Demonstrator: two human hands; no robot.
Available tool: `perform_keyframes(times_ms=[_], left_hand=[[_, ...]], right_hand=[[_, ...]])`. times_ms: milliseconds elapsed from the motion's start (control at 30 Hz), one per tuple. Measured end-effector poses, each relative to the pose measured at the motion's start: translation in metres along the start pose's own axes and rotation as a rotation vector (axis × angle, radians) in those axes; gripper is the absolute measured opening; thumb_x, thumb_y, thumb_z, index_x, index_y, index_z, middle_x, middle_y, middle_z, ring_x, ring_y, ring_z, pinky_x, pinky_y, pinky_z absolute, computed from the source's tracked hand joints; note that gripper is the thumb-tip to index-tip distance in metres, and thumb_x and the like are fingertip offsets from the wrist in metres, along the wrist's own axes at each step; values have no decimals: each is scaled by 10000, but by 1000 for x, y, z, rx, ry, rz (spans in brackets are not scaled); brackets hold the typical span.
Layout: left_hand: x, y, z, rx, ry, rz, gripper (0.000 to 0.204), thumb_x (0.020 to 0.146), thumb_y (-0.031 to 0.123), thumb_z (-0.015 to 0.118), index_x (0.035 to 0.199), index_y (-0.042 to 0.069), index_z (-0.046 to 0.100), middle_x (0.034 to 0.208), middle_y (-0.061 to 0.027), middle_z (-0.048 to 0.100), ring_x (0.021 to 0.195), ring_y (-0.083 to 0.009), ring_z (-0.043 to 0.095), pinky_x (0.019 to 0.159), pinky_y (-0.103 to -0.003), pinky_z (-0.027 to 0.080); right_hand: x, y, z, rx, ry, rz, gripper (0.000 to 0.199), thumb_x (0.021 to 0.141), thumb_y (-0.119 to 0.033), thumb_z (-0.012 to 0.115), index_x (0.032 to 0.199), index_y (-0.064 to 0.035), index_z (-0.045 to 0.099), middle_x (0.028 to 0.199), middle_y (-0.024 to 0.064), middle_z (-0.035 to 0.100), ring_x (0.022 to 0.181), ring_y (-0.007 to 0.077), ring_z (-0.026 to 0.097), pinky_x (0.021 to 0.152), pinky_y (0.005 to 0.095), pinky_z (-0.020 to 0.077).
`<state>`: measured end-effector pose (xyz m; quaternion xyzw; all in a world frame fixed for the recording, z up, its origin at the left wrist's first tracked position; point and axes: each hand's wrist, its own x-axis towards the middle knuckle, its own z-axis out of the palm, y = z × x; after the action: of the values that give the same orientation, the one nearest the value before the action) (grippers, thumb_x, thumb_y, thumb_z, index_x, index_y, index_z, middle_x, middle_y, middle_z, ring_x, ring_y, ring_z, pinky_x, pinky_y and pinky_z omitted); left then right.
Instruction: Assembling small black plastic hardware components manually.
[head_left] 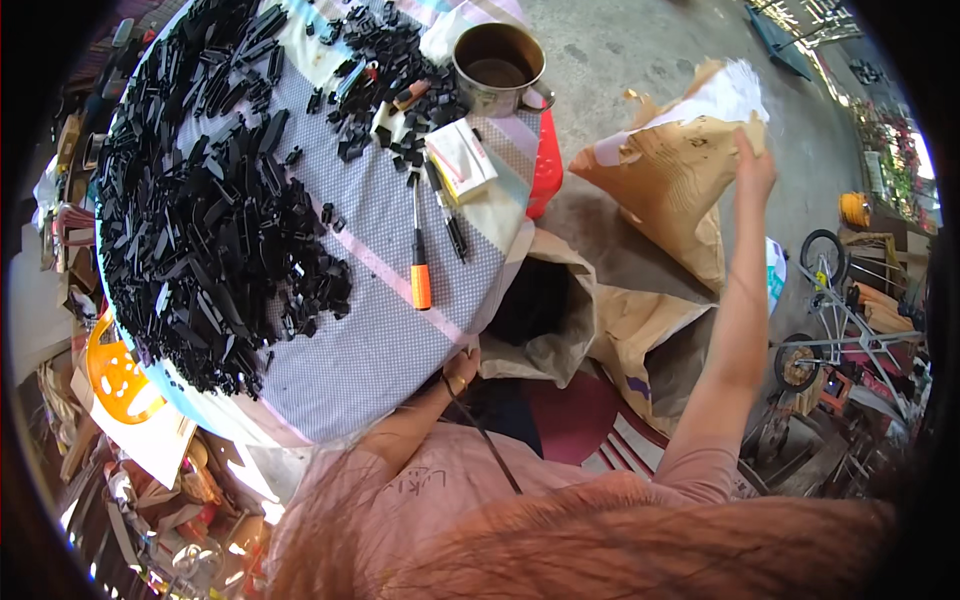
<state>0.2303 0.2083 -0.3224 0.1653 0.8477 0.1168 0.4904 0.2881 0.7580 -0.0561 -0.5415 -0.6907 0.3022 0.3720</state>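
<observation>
Right hand (pixel 755 172) fingers grasping top of brown paper sack (pixel 670 175) on floor, beyond counter's (pixel 390 340) far right edge. Left hand (pixel 462 372) at counter's near edge, grip unclear.

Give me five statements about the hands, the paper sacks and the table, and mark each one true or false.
1. The right hand is raised to the top of a brown paper sack. True.
2. The left hand is at the table edge, beside an open sack. True.
3. The screwdriver on the table has a blue handle. False: its handle is orange.
4. The metal pot stands on the floor. False: it stands on the table, near the far edge.
5. A heap of small black parts covers much of the table's left side. True.
</observation>
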Motion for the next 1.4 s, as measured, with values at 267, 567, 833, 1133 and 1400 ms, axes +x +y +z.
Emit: perform_keyframes(times_ms=[267,567,833,1133,1400], left_hand=[[-1,10,-13,-201,153,202,559,728,544,552,852,1,605,825,-189,619,800,-331,591,701,-406,448],[7,11,-11,-30,-6,219,577,762,464,517,1090,-11,533,1107,-220,544,1026,-353,509,892,-396,372],[12,91,-21,-75,-31,366,561,799,476,512,680,-67,595,637,-238,583,654,-338,607,607,-404,442],[16,96,17,-224,-24,257,604,815,486,457,552,-49,557,503,-192,539,529,-336,571,543,-396,437],[-32,87,22,-219,-20,502,372,795,320,555,1016,23,513,783,-161,578,732,-294,563,656,-390,442]], right_hand=[[-140,135,52,-94,-464,76,450,763,-253,633,1107,-2,487,960,184,520,790,302,587,715,370,461],[-310,192,73,-651,-575,350,598,640,-235,702,1162,-51,474,1094,243,499,1013,367,503,816,440,424],[-250,286,95,-353,-198,633,183,680,-126,596,751,39,629,774,219,610,723,302,597,647,391,439],[-175,111,121,-658,-638,-24,255,715,-257,622,843,-36,603,819,193,609,817,366,577,733,445,451],[-251,1,67,-373,-794,-240,254,757,-124,571,991,-30,547,821,170,583,818,348,556,693,410,453]])
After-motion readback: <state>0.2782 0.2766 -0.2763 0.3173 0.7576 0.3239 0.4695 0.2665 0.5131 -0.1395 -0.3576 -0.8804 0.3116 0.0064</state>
